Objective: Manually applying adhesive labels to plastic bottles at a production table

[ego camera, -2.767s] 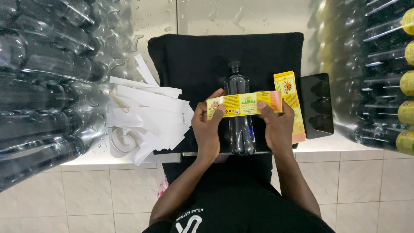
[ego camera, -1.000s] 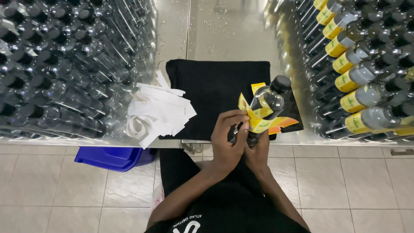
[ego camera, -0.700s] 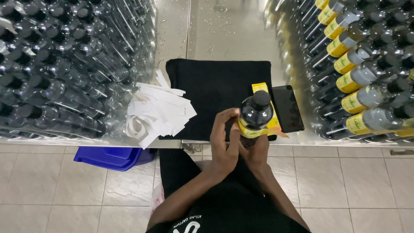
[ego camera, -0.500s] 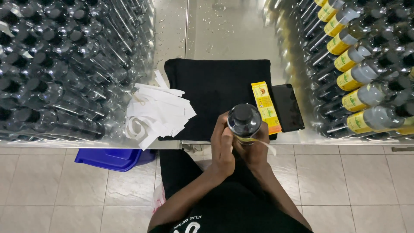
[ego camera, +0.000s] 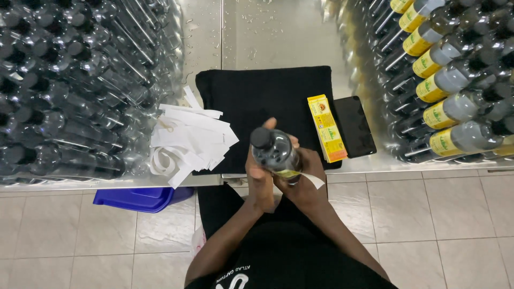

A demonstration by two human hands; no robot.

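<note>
I hold a clear plastic bottle (ego camera: 274,152) with a black cap, lifted off the table and tilted with its cap toward the upper left. My left hand (ego camera: 259,176) wraps its left side and my right hand (ego camera: 304,182) grips its lower body. A yellow label (ego camera: 288,173) is wrapped around the bottle under my fingers, and a white backing strip (ego camera: 312,180) sticks out to the right. Behind the bottle lies a black cloth (ego camera: 262,101) on the metal table (ego camera: 284,32).
A stack of yellow labels (ego camera: 326,128) and a black phone (ego camera: 353,126) lie right of the cloth. A pile of white backing strips (ego camera: 187,140) sits at the left. Unlabelled bottles (ego camera: 64,85) are stacked left, labelled ones (ego camera: 455,80) right. A blue bin (ego camera: 139,197) stands on the tiled floor.
The bottle was lifted off the cloth and the label wrapped around it. Over the last half second the bottle has tipped and shifted left in my hands, backing strip hanging right.
</note>
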